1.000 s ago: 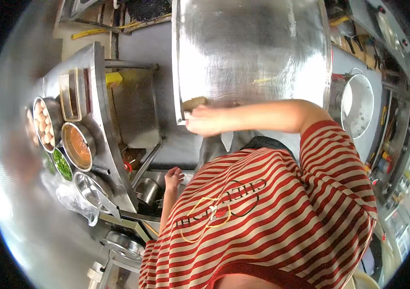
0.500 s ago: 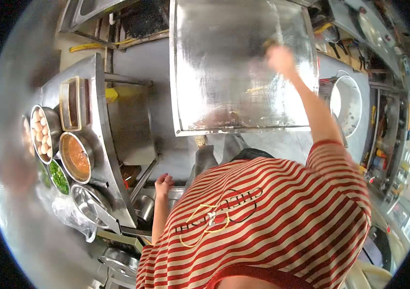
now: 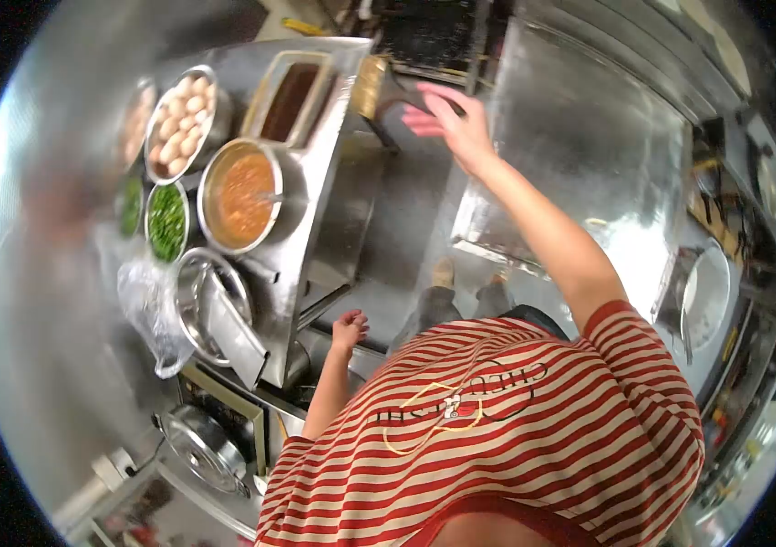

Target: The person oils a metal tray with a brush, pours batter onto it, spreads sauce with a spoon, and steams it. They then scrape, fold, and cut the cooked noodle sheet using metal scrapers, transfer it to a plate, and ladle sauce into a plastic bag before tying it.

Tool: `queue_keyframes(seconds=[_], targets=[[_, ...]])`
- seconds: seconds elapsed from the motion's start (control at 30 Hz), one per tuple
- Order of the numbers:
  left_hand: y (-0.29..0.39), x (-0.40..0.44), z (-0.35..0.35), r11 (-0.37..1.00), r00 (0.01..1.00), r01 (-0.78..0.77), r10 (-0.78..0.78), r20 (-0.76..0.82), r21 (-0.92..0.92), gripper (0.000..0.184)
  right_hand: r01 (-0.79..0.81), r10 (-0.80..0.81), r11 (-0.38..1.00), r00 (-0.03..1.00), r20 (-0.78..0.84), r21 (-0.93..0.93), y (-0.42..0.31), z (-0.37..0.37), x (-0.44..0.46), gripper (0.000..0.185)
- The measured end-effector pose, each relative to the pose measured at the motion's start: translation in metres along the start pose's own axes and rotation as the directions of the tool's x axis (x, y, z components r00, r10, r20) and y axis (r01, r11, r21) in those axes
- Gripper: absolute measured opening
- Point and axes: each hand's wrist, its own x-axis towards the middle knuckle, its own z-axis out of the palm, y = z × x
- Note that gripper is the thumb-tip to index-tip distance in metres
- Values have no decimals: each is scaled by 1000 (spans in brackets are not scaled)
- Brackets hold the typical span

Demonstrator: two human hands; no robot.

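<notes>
Right hand: we are spreading fingers beside metal tabletop standing ahead of us, holding nothing visible. Left hand is hanging, fingers loosely parting. Pale scrap is lying on tabletop; we are judging work partly done, scrap being left.

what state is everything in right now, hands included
right hand: open, stretched out
left hand: loosely curled
table: shiny, streaked
eggs: whole, piled up
orange sauce: uncovered
greens: chopped, uncovered
tub: uncovered, dark contents
plastic bag: crumpled
bucket: uncovered
</notes>
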Motion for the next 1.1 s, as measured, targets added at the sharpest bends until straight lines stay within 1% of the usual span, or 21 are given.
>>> queue_keyframes(seconds=[0.13, 0.23, 0.33, 0.37, 0.43, 0.47, 0.53, 0.57, 0.6, 0.63, 0.67, 0.7, 0.77, 0.8, 0.83, 0.87, 0.9, 0.93, 1.0, 1.03, 1.1], targets=[[-36, -3, -30, 996, 999, -47, 46, -10, -80, 27, -205, 212, 884, 977, 31, 420, 47, 116, 73, 39], [-55, -9, -41, 1000, 995, 25, -24, -94, 5, 25, -240, 266, 794, 963, 36, 558, 80, 170, 98, 34], [-53, -25, -42, 998, 992, 64, -62, -107, 18, 27, -261, 302, 869, 953, -33, 421, 99, 185, 104, 33], [-62, -20, -46, 995, 996, 70, -66, -64, 69, 27, -263, 288, 859, 958, 9, 439, 109, 182, 103, 43], [-84, -1, -52, 993, 992, 116, -117, -49, -15, 29, -245, 258, 912, 966, 3, 329, 109, 169, 91, 77], [-65, -11, -46, 992, 997, 76, -75, -14, 96, 28, -249, 263, 945, 964, -39, 211, 97, 157, 80, 83], [-59, -6, -39, 966, 995, 14, -39, 91, 257, 28, -174, 185, 975, 980, -67, 136, 74, 114, 40, 81], [-83, 23, -46, 996, 996, -15, 22, 81, -90, 26, -53, 53, 999, 995, -85, -5, 62, 85, 20, 72], [-96, 45, -62, 996, 991, 66, -59, 119, -55, 24, 17, -17, 1000, 990, -138, -3, 54, 48, 1, 60], [-81, 44, -60, 997, 994, 49, -55, 98, 61, 25, 125, -168, 976, 954, -248, -181, 45, 1, -21, 48], [-84, 61, -65, 999, 995, -8, 2, 104, 51, 24, 190, -296, 936, 880, -373, -295, 52, -56, -35, 38], [-88, 80, -75, 997, 992, -69, 64, 105, 44, 24, 36, -431, 785, 747, -505, -618, 36, -121, -74, 30], [-62, 88, -75, 1000, 997, -14, 13, 80, 4, 24, -132, -476, 773, 528, -704, -621, 9, -261, -158, 20], [-53, 91, -72, 998, 997, -19, 14, 77, 65, 25, -296, -533, 685, 420, -734, -666, -31, -307, -217, 24], [-46, 102, -69, 992, 998, -29, 21, 65, 127, 26, -713, -584, 458, 209, -784, -531, -30, -382, -262, 29], [-30, 94, -58, 980, 995, -44, 27, 92, 195, 27, -803, -421, 438, 213, -882, -403, -64, -410, -322, 34], [-17, 82, -55, 964, 993, -58, 30, 113, 260, 29, -890, -653, 228, 162, -740, -395, -56, -453, -370, 30], [-3, 59, -32, 977, 998, -47, 38, 48, 207, 28, -971, -446, 52, 186, -876, -232, -72, -482, -412, 27], [8, 45, 7, 955, 999, -31, 27, 20, 295, 29, -984, -479, -121, 176, -860, -134, -72, -513, -464, 24], [16, 28, 24, 928, 1000, -4, 9, -12, 372, 29, -987, -452, -111, 153, -879, -115, -67, -533, -483, 24], [33, -7, 68, 885, 999, -19, 1, 39, 465, 25, -974, -183, -84, 223, -958, -210, -61, -557, -498, 23]])
